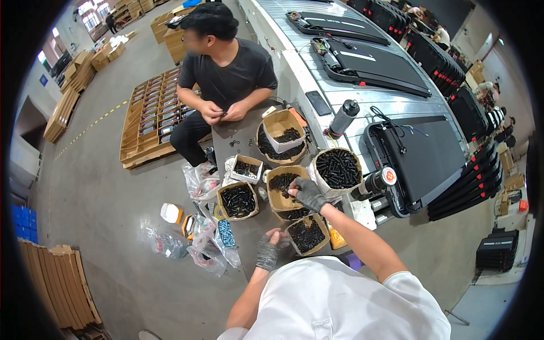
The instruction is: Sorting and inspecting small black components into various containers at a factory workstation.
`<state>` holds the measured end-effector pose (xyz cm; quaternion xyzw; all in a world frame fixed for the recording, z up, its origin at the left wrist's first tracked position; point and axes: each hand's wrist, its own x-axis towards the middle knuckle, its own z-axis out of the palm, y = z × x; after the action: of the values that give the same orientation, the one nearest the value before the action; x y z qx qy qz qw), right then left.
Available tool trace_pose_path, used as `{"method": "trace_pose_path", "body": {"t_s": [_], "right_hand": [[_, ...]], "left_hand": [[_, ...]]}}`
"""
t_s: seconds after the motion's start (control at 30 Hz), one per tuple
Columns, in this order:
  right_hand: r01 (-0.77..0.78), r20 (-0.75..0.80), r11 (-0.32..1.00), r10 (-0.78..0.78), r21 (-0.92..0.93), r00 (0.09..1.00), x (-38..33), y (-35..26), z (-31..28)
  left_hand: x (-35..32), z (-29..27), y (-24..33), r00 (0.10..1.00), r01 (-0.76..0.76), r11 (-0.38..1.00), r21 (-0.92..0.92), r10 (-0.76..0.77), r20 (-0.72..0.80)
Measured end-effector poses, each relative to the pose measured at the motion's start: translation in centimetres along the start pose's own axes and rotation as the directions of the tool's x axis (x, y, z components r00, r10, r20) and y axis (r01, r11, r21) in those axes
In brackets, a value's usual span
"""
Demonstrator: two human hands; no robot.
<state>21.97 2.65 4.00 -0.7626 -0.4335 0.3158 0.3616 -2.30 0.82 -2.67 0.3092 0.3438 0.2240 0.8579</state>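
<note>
My right hand, in a grey fingerless glove, reaches over a cardboard box of small black parts. Its fingertips are pinched together at the box's right side; whatever they hold is too small to make out. Lower down, my left hand, gloved alike, hovers beside an open box of small black screws. Its thumb and fingers are loosely apart, and I see nothing held. Right of my right hand stands a round container of long black bolts. Another box of black bolts sits to the left.
Across the grey table, a seated co-worker handles something small. A white box and stacked boxes hold more parts. To the right, a metal conveyor carries black panels and a grey cylinder. Plastic bags lie left.
</note>
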Motion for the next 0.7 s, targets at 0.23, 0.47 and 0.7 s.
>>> {"method": "trace_pose_path", "body": {"t_s": [0.23, 0.47, 0.7], "right_hand": [[-0.036, 0.021, 0.96, 0.043, -0.277, 0.999, 3.8, 2.4, 3.0], [-0.067, -0.079, 0.907, 0.037, -0.415, 0.996, 4.0, 1.3, 3.3], [-0.19, -0.017, 0.947, 0.202, 0.259, 0.979, 2.1, -2.0, -0.2]], "left_hand": [[-0.3, -2.5, 0.8, 0.986, -0.072, 0.995, -0.067, 0.061, -0.155], [-0.3, -3.1, 1.8, 0.977, -0.069, 0.997, -0.037, 0.06, -0.205], [2.7, -7.3, 6.5, 0.896, -0.229, 0.903, 0.363, 0.341, -0.284]]}}
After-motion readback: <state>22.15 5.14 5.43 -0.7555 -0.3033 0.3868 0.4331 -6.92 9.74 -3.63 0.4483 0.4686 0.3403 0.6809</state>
